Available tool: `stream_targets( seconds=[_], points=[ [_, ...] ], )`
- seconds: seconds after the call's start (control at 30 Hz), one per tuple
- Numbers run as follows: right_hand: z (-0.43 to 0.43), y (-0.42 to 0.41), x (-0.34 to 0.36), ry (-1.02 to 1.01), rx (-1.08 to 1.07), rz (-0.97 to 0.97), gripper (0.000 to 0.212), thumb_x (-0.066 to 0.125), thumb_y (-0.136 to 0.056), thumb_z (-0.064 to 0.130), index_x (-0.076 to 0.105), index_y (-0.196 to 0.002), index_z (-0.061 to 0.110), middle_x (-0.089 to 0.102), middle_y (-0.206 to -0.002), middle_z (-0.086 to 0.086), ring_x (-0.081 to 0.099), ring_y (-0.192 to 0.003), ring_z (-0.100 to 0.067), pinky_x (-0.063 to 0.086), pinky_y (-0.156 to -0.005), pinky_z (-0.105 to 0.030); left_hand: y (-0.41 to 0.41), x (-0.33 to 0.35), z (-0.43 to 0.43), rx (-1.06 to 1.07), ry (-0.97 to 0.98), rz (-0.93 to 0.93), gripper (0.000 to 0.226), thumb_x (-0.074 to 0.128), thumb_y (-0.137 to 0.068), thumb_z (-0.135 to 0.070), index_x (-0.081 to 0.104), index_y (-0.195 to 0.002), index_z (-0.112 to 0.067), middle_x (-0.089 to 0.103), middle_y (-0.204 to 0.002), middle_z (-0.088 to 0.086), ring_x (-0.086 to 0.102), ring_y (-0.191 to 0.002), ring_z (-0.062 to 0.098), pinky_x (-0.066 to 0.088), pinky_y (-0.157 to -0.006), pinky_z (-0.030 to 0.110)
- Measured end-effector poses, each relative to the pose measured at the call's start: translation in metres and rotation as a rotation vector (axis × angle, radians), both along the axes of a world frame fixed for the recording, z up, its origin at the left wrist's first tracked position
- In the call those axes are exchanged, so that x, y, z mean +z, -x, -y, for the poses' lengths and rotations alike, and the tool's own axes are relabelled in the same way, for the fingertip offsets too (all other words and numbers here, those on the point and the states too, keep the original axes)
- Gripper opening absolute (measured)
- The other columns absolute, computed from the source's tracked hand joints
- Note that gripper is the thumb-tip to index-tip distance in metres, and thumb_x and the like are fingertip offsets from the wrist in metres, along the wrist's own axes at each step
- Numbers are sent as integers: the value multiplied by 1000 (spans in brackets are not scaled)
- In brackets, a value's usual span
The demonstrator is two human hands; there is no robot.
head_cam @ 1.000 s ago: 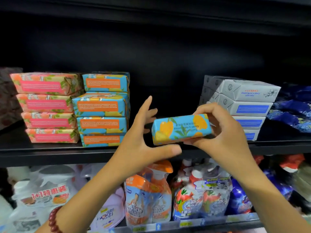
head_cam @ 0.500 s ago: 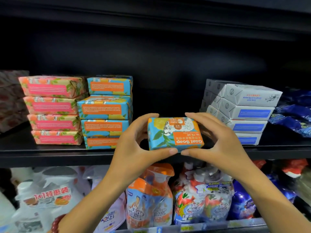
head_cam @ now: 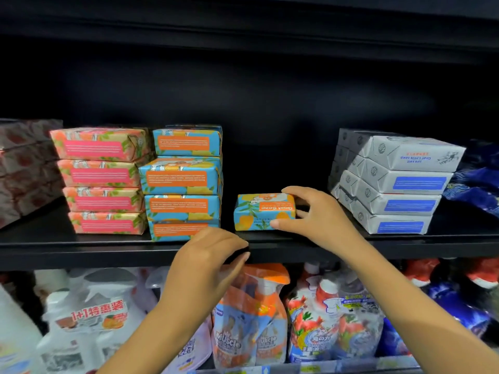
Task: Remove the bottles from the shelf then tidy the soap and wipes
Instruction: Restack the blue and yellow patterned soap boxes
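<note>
A blue-and-orange soap bar (head_cam: 259, 214) lies flat on the black shelf (head_cam: 81, 247), just right of the stack of blue-and-orange soap bars (head_cam: 183, 182). My right hand (head_cam: 316, 211) grips its right end, fingers over the top and thumb on the front face. My left hand (head_cam: 208, 263) is off the bar, fingers curled loosely at the shelf's front edge, holding nothing. A stack of pink soap bars (head_cam: 102, 179) stands left of the blue stack, and a stack of white soap boxes (head_cam: 397, 184) stands to the right.
Dark red packs (head_cam: 24, 168) lie at the far left of the shelf and dark blue packs (head_cam: 478, 184) at the far right. Spray bottles and refill pouches (head_cam: 251, 319) crowd the shelf below. The shelf above overhangs in black.
The soap bar has gone from in front of the shelf down onto it beside the blue stack. My left hand has let go and dropped to the shelf edge.
</note>
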State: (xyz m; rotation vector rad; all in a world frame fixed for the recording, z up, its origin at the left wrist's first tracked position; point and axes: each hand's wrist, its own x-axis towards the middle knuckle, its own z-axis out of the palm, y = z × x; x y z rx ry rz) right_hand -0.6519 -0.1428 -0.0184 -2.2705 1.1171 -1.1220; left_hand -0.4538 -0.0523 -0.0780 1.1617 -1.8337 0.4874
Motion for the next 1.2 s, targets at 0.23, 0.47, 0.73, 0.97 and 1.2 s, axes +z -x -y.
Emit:
stream_targets(
  seconds=[0.23, 0.47, 0.73, 0.97, 1.2],
  points=[
    [-12, -2, -12, 467, -17, -188, 28, 74, -75, 11, 68, -103, 11, 65, -104, 0, 59, -99, -20, 51, -84, -37, -3, -1, 0, -36, -27, -49, 21, 59, -84, -30, 73, -89, -15, 69, -85, -8, 59, -81, 8, 45, -76, 18],
    [-6, -20, -3, 456, -87, -296, 21, 67, -83, 10, 70, -104, 8, 65, -103, -6, 57, -98, -23, 51, -78, -41, 0, -2, -2, -33, -9, -64, 22, 59, -85, -30, 74, -89, -14, 69, -86, -6, 60, -83, 10, 47, -76, 23],
    [12, -42, 6, 414, -134, -451, 25, 56, -92, 17, 66, -113, 9, 57, -111, -5, 51, -103, -20, 47, -86, -34, -3, -6, -5, -33, 56, -49, 24, 59, -84, -25, 74, -91, -8, 71, -93, 0, 59, -91, 11, 42, -89, 15],
    [3, -40, 18, 348, -6, 34, 23, 67, -84, 16, 69, -106, 9, 65, -104, 0, 60, -99, -12, 50, -89, -31, -33, -6, -22, 112, 129, -77, 26, 62, -84, -30, 73, -84, -7, 69, -87, 1, 58, -83, 15, 46, -77, 26],
    [-37, -92, 52, 359, 239, -124, 51, 68, -82, 40, 56, -125, 16, 55, -126, 5, 47, -117, -3, 39, -99, -18, -56, -8, -31, 182, 100, -106, 27, 64, -84, -34, 72, -83, -9, 68, -86, -1, 58, -82, 14, 44, -78, 21]
  ],
)
